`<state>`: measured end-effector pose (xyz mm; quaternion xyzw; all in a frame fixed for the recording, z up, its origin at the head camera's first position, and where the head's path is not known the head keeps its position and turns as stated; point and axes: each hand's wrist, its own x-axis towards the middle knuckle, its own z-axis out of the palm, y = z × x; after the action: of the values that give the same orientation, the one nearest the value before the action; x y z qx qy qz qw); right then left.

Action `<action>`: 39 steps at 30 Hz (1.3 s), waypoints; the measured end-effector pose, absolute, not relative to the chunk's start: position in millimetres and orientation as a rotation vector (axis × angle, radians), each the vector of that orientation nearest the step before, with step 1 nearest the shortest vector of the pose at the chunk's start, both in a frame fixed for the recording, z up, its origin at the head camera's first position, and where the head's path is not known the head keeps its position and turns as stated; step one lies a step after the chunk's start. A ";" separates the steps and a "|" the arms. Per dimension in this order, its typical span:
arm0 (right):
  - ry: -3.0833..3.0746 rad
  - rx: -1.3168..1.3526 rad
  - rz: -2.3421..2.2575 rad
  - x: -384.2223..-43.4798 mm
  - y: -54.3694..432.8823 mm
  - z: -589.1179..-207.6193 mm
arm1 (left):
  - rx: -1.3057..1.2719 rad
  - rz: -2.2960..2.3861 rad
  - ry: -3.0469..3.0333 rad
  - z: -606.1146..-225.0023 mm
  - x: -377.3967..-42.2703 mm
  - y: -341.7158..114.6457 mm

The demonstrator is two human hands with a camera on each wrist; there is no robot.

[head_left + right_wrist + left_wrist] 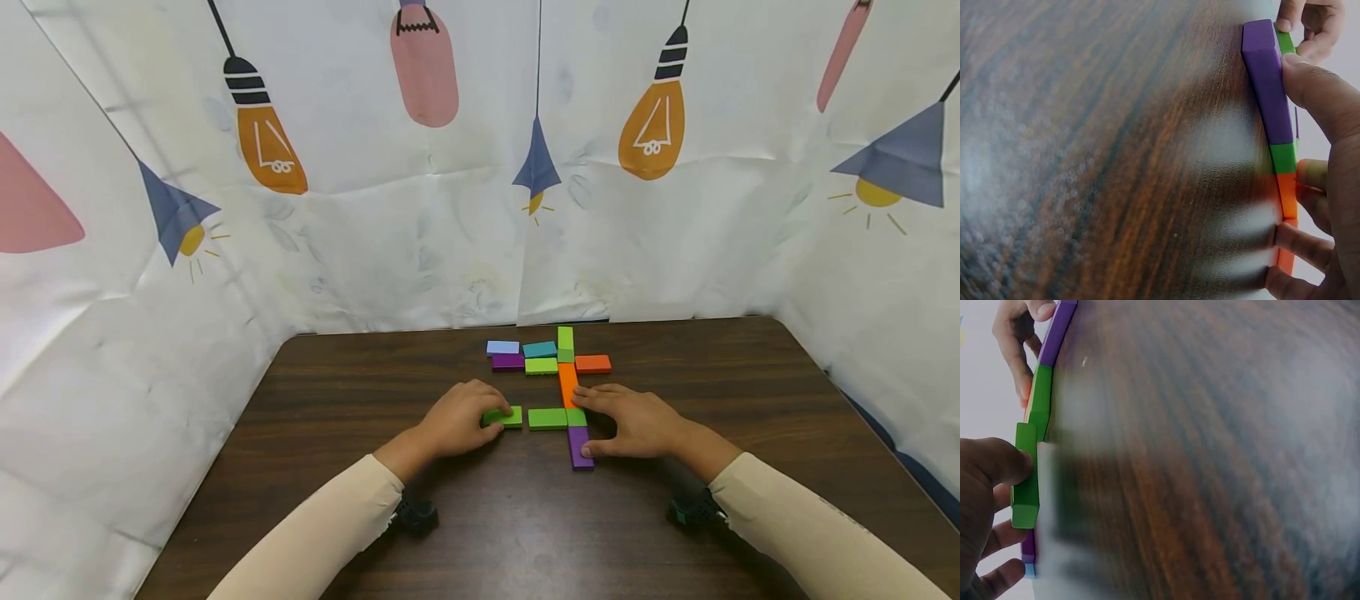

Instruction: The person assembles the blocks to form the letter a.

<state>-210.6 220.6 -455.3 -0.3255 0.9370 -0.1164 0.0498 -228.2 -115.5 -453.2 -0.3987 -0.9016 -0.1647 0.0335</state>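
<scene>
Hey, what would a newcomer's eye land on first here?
Probably the bright blocks clustered on the dark table. The left hand pinches a green block; the right hand touches the purple block nearest the person. Next, perhaps, the orange bulbs on the white backdrop behind.

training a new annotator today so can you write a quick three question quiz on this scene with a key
1. What colour is the block gripped by the left hand? (a) purple (b) green (c) orange
2. True or false: in the head view, that block touches the green block to its right.
3. Which block reaches nearest the bottom edge of the head view?

Key: 1. b. 2. False; a gap shows between them. 3. The purple block at the right hand's thumb.
</scene>
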 end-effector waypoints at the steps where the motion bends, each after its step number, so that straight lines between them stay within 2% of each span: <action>1: 2.855 -0.989 -0.354 -210.6 220.7 -455.4 | -1.227 -0.501 -2.775 -453.3 -227.9 -114.7; 39: 2.874 -0.999 -0.363 -210.2 221.3 -456.5 | -1.246 -0.449 -2.778 -456.2 -224.5 -105.5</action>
<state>-210.2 221.3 -456.5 -0.3259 0.9371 -0.1185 0.0388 -224.5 -105.5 -456.2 -0.4047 -0.9022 -0.1459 0.0317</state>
